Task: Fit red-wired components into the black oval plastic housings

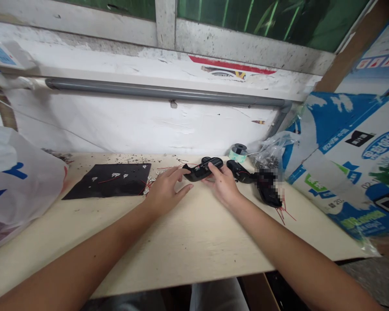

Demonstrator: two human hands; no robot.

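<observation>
Bare forearms (123,237) lie closest, angled inward over the tabletop (194,246) to a black casing (197,173) between the two hands. The right hand (225,185) pinches it, thumb on top and fingers below; the left hand (165,190) is loosely spread, thumb free, fingertips at the casing's near end, though whether they press is unclear. Since one pinch seems to carry most of the weight, a push from the left fingers could twist the smooth, curved shell loose. Just beyond the left hand, small white parts with red wires (148,185) crowd the edge of a black sheet (106,181); a sideways brush could tangle or scatter them. Right of the right hand, another casing (269,194) trails red leads (282,212), which a swinging forearm could catch and tug.
</observation>
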